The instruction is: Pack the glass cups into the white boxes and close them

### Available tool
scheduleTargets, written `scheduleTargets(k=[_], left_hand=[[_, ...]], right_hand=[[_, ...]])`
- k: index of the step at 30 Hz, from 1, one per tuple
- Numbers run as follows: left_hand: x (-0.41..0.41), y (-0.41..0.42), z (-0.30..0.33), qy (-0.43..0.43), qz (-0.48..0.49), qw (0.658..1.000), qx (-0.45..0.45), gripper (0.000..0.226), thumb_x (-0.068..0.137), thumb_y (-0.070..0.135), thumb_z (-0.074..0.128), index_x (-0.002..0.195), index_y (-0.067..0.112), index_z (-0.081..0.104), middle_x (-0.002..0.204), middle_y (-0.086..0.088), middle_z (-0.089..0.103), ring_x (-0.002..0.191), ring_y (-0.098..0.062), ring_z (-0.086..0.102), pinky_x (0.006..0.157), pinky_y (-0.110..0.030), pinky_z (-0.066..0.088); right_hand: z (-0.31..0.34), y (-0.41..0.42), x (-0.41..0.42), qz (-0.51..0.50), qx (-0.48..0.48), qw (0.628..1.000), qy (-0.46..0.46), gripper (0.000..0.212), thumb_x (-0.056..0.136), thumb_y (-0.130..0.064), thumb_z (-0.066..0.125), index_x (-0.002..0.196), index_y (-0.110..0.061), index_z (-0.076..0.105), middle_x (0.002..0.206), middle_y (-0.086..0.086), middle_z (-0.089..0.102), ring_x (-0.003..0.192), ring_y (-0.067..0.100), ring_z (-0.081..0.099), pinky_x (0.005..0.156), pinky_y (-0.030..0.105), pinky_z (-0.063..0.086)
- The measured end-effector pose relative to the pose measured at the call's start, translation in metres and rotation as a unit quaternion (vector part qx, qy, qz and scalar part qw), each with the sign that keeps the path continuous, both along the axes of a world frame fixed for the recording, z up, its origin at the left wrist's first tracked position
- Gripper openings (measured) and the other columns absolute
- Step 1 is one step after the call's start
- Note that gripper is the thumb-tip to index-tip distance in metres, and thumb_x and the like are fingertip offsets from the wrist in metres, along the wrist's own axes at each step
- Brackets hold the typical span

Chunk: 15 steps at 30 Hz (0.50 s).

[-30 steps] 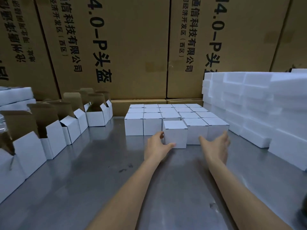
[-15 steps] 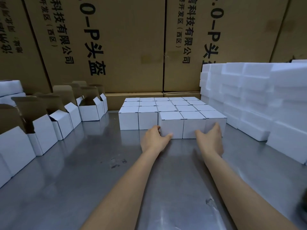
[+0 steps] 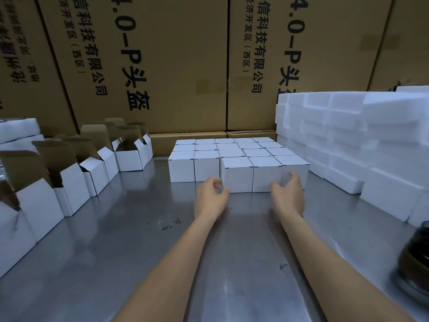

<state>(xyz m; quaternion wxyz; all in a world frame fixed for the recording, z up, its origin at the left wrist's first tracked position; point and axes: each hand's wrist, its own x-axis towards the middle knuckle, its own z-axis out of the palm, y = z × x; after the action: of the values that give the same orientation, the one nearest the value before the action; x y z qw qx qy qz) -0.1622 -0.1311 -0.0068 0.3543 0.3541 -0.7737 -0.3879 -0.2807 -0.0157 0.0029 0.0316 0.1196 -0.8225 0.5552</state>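
Both hands, left hand (image 3: 212, 197) and right hand (image 3: 290, 194), hang loosely curled (holding nothing) before closed white boxes (image 3: 236, 174).

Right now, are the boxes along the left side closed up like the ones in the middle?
No, the left-side boxes stand with brown flaps up, open.

Grey metal table top (image 3: 116, 263) seen across near and middle ground, dully reflective, marked with few dark scuffs. Far side closed off by tall brown cartons (image 3: 176, 66), printed with black characters. Low brown cartons (image 3: 188, 142) laid along their foot. Light dim, even.
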Motion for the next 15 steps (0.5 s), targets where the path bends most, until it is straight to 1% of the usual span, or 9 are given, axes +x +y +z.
scheduleTargets(k=[3, 5, 7, 8, 10, 11, 14, 15], left_hand=[[0.022, 0.012, -0.002, -0.006, -0.011, 0.999, -0.035, 0.014, 0.088, 0.018, 0.061, 0.101, 0.020, 0.064, 0.101, 0.004, 0.065, 0.093, -0.017, 0.061, 0.080, -0.025, 0.044], [0.037, 0.019, -0.002, -0.015, -0.015, 0.999, -0.048, 0.009, 0.087, 0.018, 0.061, 0.090, 0.025, 0.064, 0.092, 0.003, 0.066, 0.082, -0.016, 0.060, 0.076, -0.026, 0.047], [0.053, 0.026, -0.003, -0.002, -0.017, 0.999, -0.045, 0.014, 0.086, 0.016, 0.061, 0.081, 0.029, 0.063, 0.080, 0.006, 0.065, 0.075, -0.011, 0.059, 0.067, -0.020, 0.044], [0.062, 0.031, -0.003, 0.011, -0.017, 0.999, -0.040, 0.017, 0.086, 0.015, 0.062, 0.079, 0.030, 0.064, 0.077, 0.009, 0.064, 0.072, -0.007, 0.059, 0.062, -0.013, 0.041], [0.079, 0.040, -0.001, 0.038, -0.012, 0.999, -0.027, 0.019, 0.086, 0.012, 0.062, 0.077, 0.029, 0.065, 0.075, 0.012, 0.064, 0.071, 0.002, 0.057, 0.057, -0.004, 0.037], [0.087, 0.044, 0.000, 0.051, -0.010, 0.998, -0.020, 0.019, 0.086, 0.011, 0.062, 0.078, 0.027, 0.066, 0.075, 0.012, 0.065, 0.072, 0.004, 0.057, 0.058, -0.004, 0.037], [0.110, 0.054, 0.002, 0.073, -0.008, 0.997, -0.006, 0.015, 0.087, 0.008, 0.062, 0.081, 0.020, 0.069, 0.078, 0.007, 0.066, 0.074, -0.003, 0.058, 0.063, -0.013, 0.038], [0.116, 0.058, 0.003, 0.075, -0.009, 0.997, -0.005, 0.014, 0.087, 0.008, 0.062, 0.082, 0.019, 0.069, 0.079, 0.006, 0.066, 0.074, -0.003, 0.058, 0.064, -0.014, 0.037]], right_hand=[[-0.001, 0.008, 0.012, 0.046, 0.030, 0.998, 0.009, 0.046, 0.092, -0.019, 0.048, 0.137, -0.018, 0.042, 0.140, 0.003, 0.050, 0.123, 0.025, 0.049, 0.091, 0.033, 0.039], [-0.003, 0.015, 0.025, 0.082, 0.070, 0.994, 0.021, 0.044, 0.092, -0.019, 0.048, 0.136, -0.019, 0.045, 0.137, 0.003, 0.052, 0.121, 0.025, 0.051, 0.091, 0.033, 0.039], [-0.005, 0.022, 0.039, 0.107, 0.098, 0.989, 0.034, 0.044, 0.091, -0.018, 0.048, 0.135, -0.020, 0.046, 0.134, 0.003, 0.054, 0.117, 0.025, 0.053, 0.085, 0.033, 0.039], [-0.005, 0.027, 0.046, 0.111, 0.110, 0.987, 0.042, 0.044, 0.091, -0.018, 0.048, 0.135, -0.020, 0.046, 0.133, 0.004, 0.055, 0.116, 0.026, 0.054, 0.082, 0.032, 0.038], [-0.005, 0.036, 0.059, 0.112, 0.132, 0.983, 0.057, 0.043, 0.092, -0.019, 0.047, 0.134, -0.020, 0.046, 0.132, 0.005, 0.056, 0.116, 0.026, 0.054, 0.083, 0.032, 0.039], [-0.006, 0.041, 0.065, 0.114, 0.142, 0.981, 0.065, 0.042, 0.092, -0.018, 0.046, 0.134, -0.019, 0.046, 0.132, 0.005, 0.056, 0.117, 0.026, 0.053, 0.086, 0.033, 0.040], [-0.006, 0.055, 0.085, 0.115, 0.164, 0.976, 0.085, 0.040, 0.094, -0.017, 0.043, 0.133, -0.019, 0.046, 0.136, 0.002, 0.053, 0.120, 0.024, 0.051, 0.092, 0.033, 0.040], [-0.006, 0.060, 0.092, 0.115, 0.167, 0.975, 0.092, 0.039, 0.094, -0.017, 0.043, 0.133, -0.019, 0.046, 0.137, 0.001, 0.052, 0.121, 0.023, 0.051, 0.092, 0.033, 0.040]])
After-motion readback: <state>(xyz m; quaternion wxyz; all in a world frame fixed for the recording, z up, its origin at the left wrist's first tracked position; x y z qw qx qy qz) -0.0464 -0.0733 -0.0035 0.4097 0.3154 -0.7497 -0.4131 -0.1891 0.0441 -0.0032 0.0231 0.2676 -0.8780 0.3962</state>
